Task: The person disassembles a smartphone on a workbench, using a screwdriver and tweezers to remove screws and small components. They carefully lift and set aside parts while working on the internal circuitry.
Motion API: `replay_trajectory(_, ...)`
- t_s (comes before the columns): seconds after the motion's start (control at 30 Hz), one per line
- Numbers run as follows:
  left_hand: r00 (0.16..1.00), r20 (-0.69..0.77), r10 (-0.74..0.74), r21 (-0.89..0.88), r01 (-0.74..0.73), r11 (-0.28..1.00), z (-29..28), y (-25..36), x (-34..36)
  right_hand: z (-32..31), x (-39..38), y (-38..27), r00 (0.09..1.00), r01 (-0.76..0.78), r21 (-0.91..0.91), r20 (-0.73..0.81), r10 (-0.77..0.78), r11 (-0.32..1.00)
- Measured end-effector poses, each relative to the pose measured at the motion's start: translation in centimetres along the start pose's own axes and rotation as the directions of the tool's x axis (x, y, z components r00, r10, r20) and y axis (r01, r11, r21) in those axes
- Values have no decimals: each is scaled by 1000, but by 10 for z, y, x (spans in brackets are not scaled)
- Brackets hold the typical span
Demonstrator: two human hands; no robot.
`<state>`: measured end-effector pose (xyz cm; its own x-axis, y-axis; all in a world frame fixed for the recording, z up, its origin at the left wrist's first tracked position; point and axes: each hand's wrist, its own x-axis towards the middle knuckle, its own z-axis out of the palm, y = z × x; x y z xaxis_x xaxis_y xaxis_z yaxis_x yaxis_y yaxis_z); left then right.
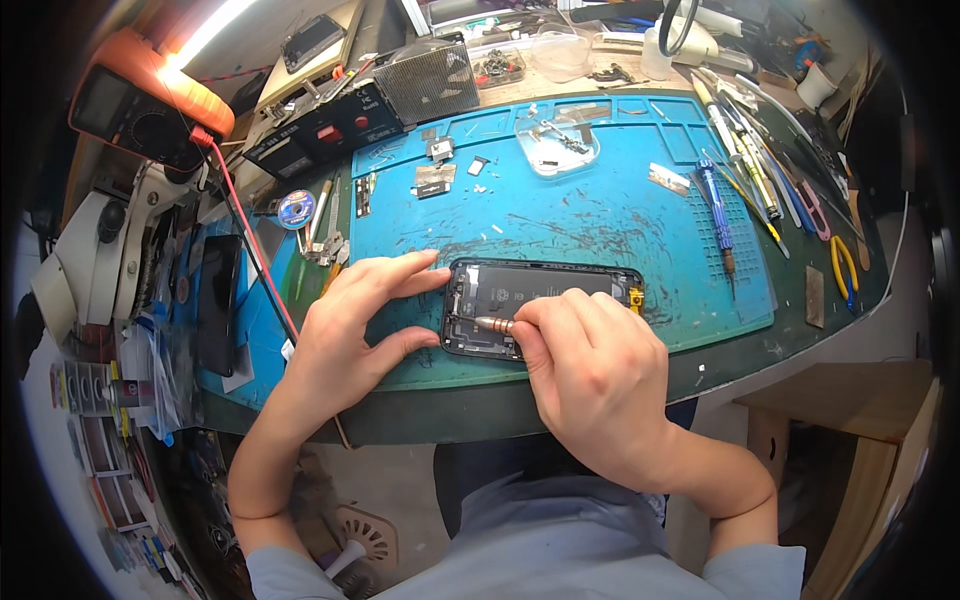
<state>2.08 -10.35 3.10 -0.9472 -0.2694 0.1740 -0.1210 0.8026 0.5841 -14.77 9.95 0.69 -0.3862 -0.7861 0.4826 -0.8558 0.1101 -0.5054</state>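
An opened smartphone (520,285) lies flat on the blue work mat (590,235), its dark battery and inner parts exposed. My left hand (365,320) rests at the phone's left end, thumb and fingers spread apart around that edge. Between the fingers of my right hand (595,365) is a slim screwdriver (495,325) with a metal, ringed barrel. Its tip points left, over the parts near the phone's left end; whether it touches a screw is too small to tell. A yellow piece (636,298) shows at the phone's right end, partly behind my right hand.
A clear plastic tray (557,145) with small parts stands at the mat's back. Right of it lie a blue screwdriver (716,215), several tweezers and yellow-handled pliers (846,270). An orange multimeter (140,105) with red and black leads and a dark phone (218,300) are on the left.
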Motion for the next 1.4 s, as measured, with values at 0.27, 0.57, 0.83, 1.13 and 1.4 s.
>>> replay_trajectory(0.27, 1000, -22, 17, 52, -16, 999, 3, 2, 4, 6, -2, 2, 998, 49, 3, -31, -49, 999)
replay_trajectory(0.57, 1000, -17, -10, 53, 10, 999, 4, 0, 2, 5, 1, 0, 999, 36, -7, -11, -36, 999)
replay_trajectory(0.83, 1000, -15, 6, 61, -5, 998, 2, 2, 2, 5, 2, 4, 999, 54, 88, -11, -53, 995)
replay_trajectory(1.13, 999, -21, 34, 63, -33, 997, 3, 2, 4, 4, 9, 9, 996, 90, 71, 0, -90, 993)
replay_trajectory(1.4, 999, -11, 34, 51, -33, 998, 2, 0, 3, -1, 8, 5, 993, 54, 47, 104, -58, 997)
